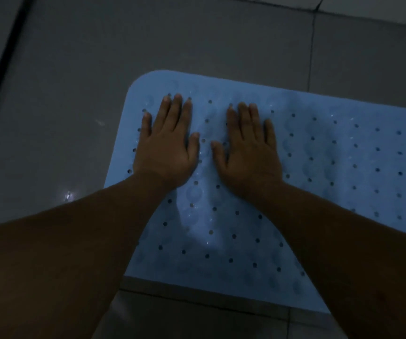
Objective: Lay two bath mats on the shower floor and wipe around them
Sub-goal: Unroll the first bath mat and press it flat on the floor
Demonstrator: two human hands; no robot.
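A light blue rubbery bath mat with rounded corners (319, 143) lies flat on the grey tiled shower floor (62, 106), running from the middle of the view off the right edge. Rows of small round holes dot its surface, and faint circular bumps show between them. Both hands lie palm down on the mat's left end, side by side and just apart: the left hand (166, 145) sits near the mat's left edge and the right hand (248, 148) beside it, each with straight fingers held close together and the thumb spread inward, gripping nothing. The bare forearms reach in from the bottom corners and cover part of the mat's near side. The floor tiles are large, smooth and dim, split by thin grout lines; a dark line (1, 69) crosses the upper left, and a small bright glint (68, 195) shines on the tile left of the mat.
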